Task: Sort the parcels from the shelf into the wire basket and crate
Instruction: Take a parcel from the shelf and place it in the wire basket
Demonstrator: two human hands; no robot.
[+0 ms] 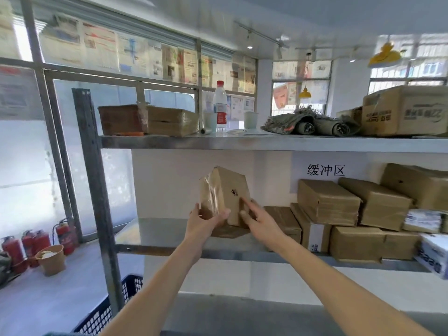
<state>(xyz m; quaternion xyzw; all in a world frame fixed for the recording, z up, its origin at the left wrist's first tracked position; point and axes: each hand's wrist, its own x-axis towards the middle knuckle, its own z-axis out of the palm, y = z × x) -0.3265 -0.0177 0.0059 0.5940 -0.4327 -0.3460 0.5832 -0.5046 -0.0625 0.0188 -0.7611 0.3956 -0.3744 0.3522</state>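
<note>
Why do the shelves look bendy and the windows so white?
Head view: the wide-angle lens bows the metal shelf and leans its post; daylight washes out the windows; the edges blur, as on the white parcel, while the tilted brown parcel between both hands stays fairly sharp.

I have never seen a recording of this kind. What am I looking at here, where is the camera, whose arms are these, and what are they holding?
There is no machine here. A person wears a wide-angle camera on the head, so the one picture looks forward and down along that person's own bare arms.

The left hand grips a brown parcel from below, tilted up on the middle shelf. The right hand touches its side with straight fingers.

To the right on the same shelf lie more stacked parcels. On the top shelf stand a water bottle, cups, boxes and rolled cloth.

A dark blue crate stands on the floor below, left. The wire basket is not in view.
</note>
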